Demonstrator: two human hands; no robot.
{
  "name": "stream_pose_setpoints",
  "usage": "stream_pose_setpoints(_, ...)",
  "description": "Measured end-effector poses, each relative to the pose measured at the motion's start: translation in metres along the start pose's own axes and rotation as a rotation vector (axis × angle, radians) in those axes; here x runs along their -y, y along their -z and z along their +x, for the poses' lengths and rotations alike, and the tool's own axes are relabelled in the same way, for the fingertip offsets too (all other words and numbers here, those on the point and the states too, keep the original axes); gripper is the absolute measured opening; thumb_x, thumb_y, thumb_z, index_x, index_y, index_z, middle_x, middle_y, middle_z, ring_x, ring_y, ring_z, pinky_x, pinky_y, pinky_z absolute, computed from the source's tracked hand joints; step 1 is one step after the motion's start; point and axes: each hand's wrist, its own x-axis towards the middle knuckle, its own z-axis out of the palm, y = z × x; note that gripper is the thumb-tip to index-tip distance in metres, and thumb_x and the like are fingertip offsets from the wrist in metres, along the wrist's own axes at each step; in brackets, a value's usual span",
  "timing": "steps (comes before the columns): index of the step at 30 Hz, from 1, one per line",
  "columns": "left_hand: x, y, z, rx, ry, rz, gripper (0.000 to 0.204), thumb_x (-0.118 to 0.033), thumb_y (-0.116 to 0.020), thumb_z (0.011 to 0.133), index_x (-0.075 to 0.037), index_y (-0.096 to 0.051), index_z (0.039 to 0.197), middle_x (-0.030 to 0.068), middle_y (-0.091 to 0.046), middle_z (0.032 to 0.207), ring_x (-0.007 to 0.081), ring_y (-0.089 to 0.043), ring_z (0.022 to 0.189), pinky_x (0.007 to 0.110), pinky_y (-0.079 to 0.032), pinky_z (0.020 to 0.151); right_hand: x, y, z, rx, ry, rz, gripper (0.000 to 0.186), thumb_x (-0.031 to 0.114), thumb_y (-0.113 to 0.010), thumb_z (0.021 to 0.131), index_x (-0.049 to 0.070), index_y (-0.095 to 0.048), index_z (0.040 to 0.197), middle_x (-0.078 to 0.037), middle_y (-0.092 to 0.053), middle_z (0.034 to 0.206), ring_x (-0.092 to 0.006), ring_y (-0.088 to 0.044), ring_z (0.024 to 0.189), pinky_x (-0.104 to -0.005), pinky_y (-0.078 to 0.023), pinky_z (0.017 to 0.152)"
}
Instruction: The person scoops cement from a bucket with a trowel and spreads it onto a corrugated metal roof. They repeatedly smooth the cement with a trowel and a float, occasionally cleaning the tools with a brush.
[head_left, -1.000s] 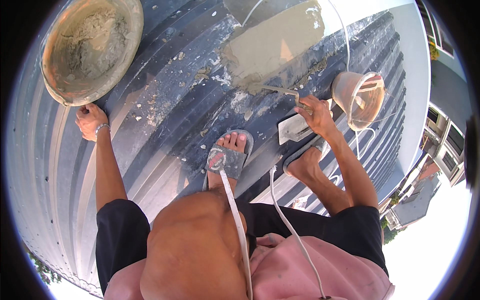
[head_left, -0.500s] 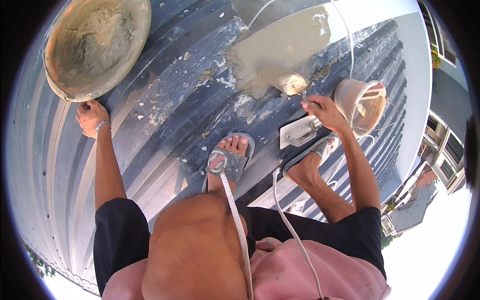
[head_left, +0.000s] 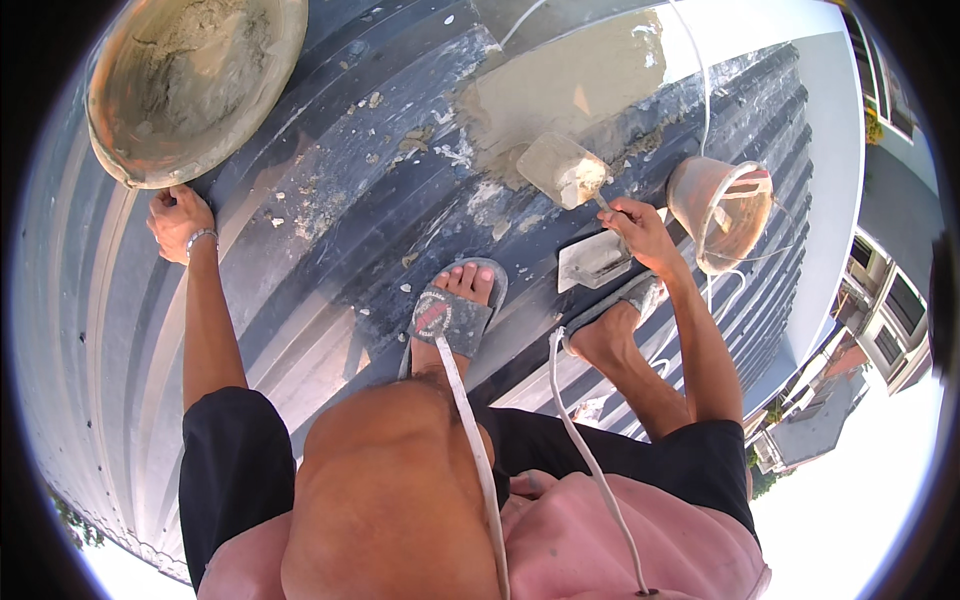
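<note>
My right hand [head_left: 640, 232] is closed round the handle of a trowel [head_left: 552, 168]. The trowel's broad blade faces up, smeared grey, with a pale lump by the handle. It is over the near edge of a smooth patch of wet mortar [head_left: 570, 90]; whether they touch I cannot tell. At the far left, my left hand [head_left: 180, 222] has its fingers curled at the near rim of a round basin [head_left: 118, 172], apparently gripping it. Grey mortar [head_left: 205, 80] fills part of the basin. A flat plastering trowel [head_left: 595, 260] lies just below my right hand.
A bucket [head_left: 690, 195] with its mouth toward the right stands beyond my right foot. My sandalled feet are on a dark ribbed metal roof [head_left: 330, 250] strewn with mortar crumbs. A white cable [head_left: 706, 90] crosses the pale wall [head_left: 760, 25]. Houses [head_left: 895, 310] appear at the right.
The trowel has turned, so its blade shows broader, and its tip has shifted slightly nearer. My right hand has moved a little left. The basin and my left hand appear slightly higher in the picture.
</note>
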Motion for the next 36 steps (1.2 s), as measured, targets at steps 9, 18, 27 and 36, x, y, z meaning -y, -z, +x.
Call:
stream_pose_setpoints(9,0.000,0.000,-0.001,-0.022,-0.004,0.010,0.047,-0.055,-0.057,0.095,-0.019,-0.076,0.120,0.0096,-0.072,0.132,0.0340,-0.071,0.119,0.052,-0.050,0.103,0.004,0.018,0.032,-0.074,0.025,-0.346,0.035,0.030,-0.061,0.095,-0.003,-0.070,0.095,-0.018,-0.068,0.079,-0.0279,-0.068,0.079,-0.0399,-0.052,0.078)
stream_pose_setpoints(18,-0.002,0.001,-0.003,-0.013,-0.007,0.012,0.046,-0.052,-0.058,0.095,-0.019,-0.075,0.121,0.0101,-0.072,0.132,0.0343,-0.070,0.120,0.052,-0.050,0.104,0.050,0.041,0.033,-0.270,0.030,-0.507,0.035,0.030,-0.061,0.094,-0.002,-0.072,0.099,-0.026,-0.067,0.082,-0.0379,-0.070,0.082,-0.0440,-0.054,0.085)
stream_pose_setpoints(27,-0.003,0.004,-0.005,-0.004,0.003,0.007,0.047,-0.053,-0.058,0.096,-0.019,-0.075,0.123,0.0116,-0.072,0.131,0.0361,-0.070,0.119,0.053,-0.049,0.105,0.063,0.001,-0.012,-0.271,0.003,-0.466,0.038,0.030,-0.067,0.096,-0.003,-0.073,0.113,-0.024,-0.074,0.096,-0.0400,-0.072,0.089,-0.0444,-0.055,0.086)
stream_pose_setpoints(36,-0.005,0.004,-0.005,0.006,0.008,0.011,0.045,-0.051,-0.058,0.096,-0.019,-0.075,0.123,0.0114,-0.072,0.133,0.0358,-0.070,0.119,0.052,-0.048,0.106,0.040,-0.054,-0.029,-0.361,0.064,-0.606,0.029,0.025,-0.068,0.094,-0.001,-0.075,0.105,-0.023,-0.075,0.103,-0.0433,-0.072,0.099,-0.0500,-0.055,0.090)
